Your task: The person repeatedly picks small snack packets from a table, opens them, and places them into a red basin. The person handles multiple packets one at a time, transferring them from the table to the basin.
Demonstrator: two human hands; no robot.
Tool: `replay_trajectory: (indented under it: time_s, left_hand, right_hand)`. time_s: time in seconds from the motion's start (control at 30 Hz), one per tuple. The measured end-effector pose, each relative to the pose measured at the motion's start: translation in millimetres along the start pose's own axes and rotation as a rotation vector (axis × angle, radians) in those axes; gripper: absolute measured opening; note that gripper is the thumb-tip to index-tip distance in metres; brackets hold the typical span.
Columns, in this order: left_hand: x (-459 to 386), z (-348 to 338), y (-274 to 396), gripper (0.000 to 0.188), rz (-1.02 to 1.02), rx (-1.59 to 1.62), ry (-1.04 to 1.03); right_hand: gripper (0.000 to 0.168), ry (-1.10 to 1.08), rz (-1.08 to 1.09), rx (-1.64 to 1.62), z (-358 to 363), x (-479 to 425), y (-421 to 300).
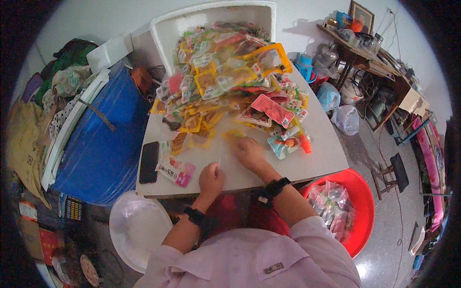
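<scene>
My left hand [211, 180] is at the table's front edge with its fingers curled. A faint pale streak rises from it, perhaps clear plastic, but blur hides whether it grips anything. Further right, my right hand [248, 151] has a blurred small yellow packet [233, 134] at its fingertips. Beyond both hands, a large heap of sealed food packets [212, 82] spills from a white foam box [158, 39] onto the white table [248, 180]. A pink-red packet [273, 111] lies on the heap's right side. Nearer are a blue-and-white packet [282, 145] and an orange-capped yellow tool [304, 143].
A black phone [149, 162] and a pink-and-white packet [176, 172] lie at the table's left. Below stand a white tub [119, 223] and a red basin [365, 216] of bagged packets. A blue barrel [104, 144] borders the left; a folding stool [394, 174] stands right.
</scene>
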State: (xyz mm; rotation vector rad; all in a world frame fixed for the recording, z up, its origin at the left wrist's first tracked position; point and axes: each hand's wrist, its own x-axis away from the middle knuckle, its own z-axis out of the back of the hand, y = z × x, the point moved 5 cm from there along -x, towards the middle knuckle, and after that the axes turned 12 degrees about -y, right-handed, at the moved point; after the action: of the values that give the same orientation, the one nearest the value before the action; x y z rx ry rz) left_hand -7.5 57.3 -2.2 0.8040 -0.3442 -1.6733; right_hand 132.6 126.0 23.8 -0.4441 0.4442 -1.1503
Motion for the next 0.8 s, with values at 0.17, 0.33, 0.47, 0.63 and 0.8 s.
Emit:
replay_trajectory:
  time_s: [0.17,0.33,0.47,0.63,0.8]
  left_hand:
    - [-0.7,-0.5,1.2,0.012,-0.012,0.007,0.038]
    - [0.1,1.8,1.1,0.012,0.003,0.007,0.023]
    - [-2.3,0.1,3.7,0.014,0.018,0.030,0.007]
    - [-1.0,0.3,1.3,0.017,0.025,0.029,0.018]
    - [-0.5,-1.4,-3.2,0.017,0.055,-0.011,-0.004]
  right_hand:
    - [0.030,0.054,-0.048,-0.678,-3.8,22.7,39.9]
    - [0.024,-0.109,-0.235,-1.323,-1.8,25.1,41.1]
    - [0.030,-0.195,-0.035,-0.793,-38.4,2.4,95.5]
    - [0.045,0.036,-0.267,-0.729,-8.3,10.7,46.5]
    - [0.055,0.020,-0.209,-0.479,30.8,21.8,-5.8]
